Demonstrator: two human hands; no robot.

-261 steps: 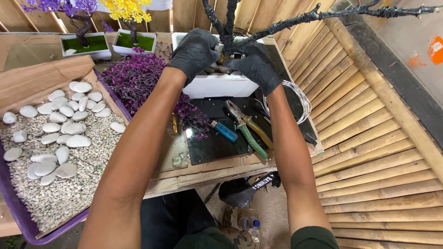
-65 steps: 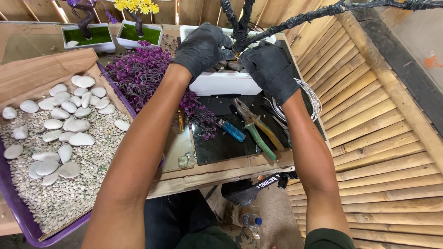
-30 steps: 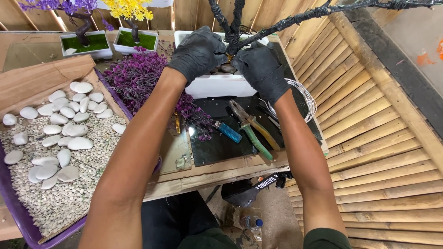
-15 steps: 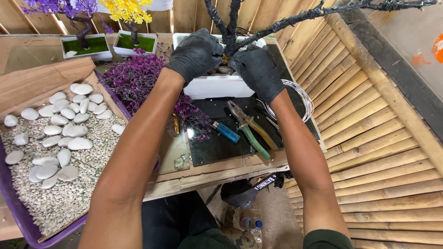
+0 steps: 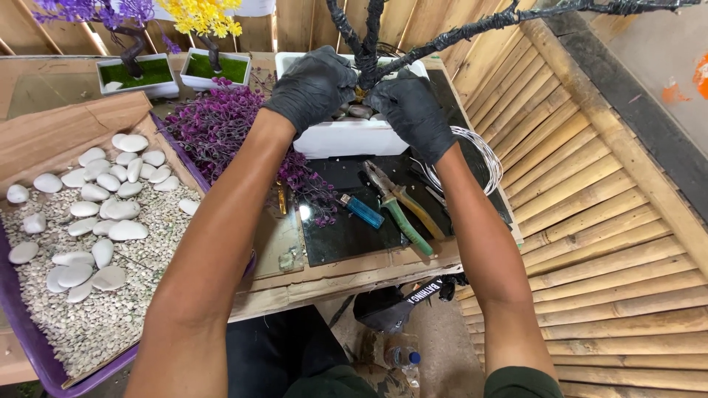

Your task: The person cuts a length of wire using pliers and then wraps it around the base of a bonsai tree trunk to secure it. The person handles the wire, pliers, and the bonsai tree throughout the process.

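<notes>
Taking the white rectangular planter [image 5: 346,136] as the landmark: far to its left sits a purple tray [image 5: 44,361] of fine gravel with smooth white pebbles [image 5: 103,191] laid on top, and a flap of brown cardboard [image 5: 66,133] leans over the tray's far edge. Closer to the planter's left lies a heap of purple artificial foliage [image 5: 221,129], and behind that stand two small white pots, one with a purple-blossomed tree [image 5: 133,66] and one with a yellow-blossomed tree [image 5: 214,63]. Both hands wear black gloves. The left hand [image 5: 313,85] curls over the planter's left rim, closed against the base of the black-wrapped wire tree trunk [image 5: 366,51] rising from the planter. The right hand [image 5: 413,110] clasps the trunk base from the other side. Just in front of the planter, on the desk [image 5: 295,284], lie a blue lighter [image 5: 363,211] and green-handled pliers [image 5: 402,210]. To the planter's right rests a coil of silver wire [image 5: 479,158].
</notes>
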